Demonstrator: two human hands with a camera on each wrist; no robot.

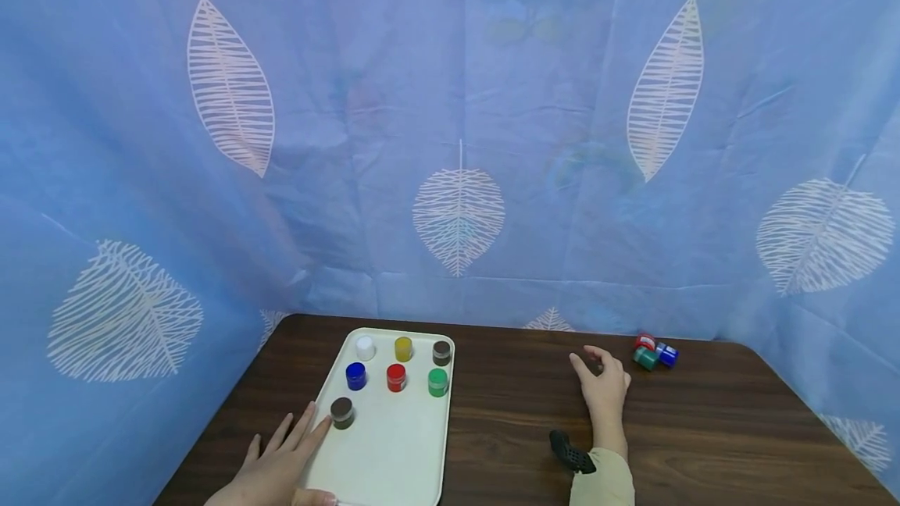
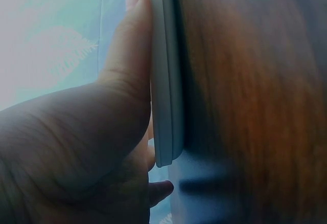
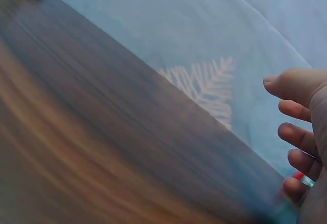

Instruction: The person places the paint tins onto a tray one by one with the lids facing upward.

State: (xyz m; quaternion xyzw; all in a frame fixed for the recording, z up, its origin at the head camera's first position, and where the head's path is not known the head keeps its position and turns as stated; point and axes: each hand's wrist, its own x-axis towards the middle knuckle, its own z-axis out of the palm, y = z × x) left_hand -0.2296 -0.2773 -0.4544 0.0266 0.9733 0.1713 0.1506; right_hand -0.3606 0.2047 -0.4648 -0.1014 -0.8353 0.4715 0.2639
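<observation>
While the left hand (image 1: 274, 463) spreads wide fingers over the left edge of the tray (image 1: 394, 455), a nudge from the fingertip seemingly touching its nearest brown jar (image 1: 342, 413) could topple it; right of the tray, the right hand (image 1: 605, 393) has parted, empty fingers near three jars (image 1: 645, 358).

tray (image 2: 162, 91): cut off above, left wrist view | jar labels (image 1: 645, 340): unreadably small | red thing (image 3: 299, 175): blurred, right wrist view

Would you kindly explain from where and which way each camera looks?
Head: on the head, facing forward and down at table, tray and cloth; left hand and right hand show.
Left wrist: on that wrist, facing tray's edge; left hand shows.
Right wrist: on that wrist, facing table and cloth; right hand shows.
Wrist views share table, cloth.
</observation>
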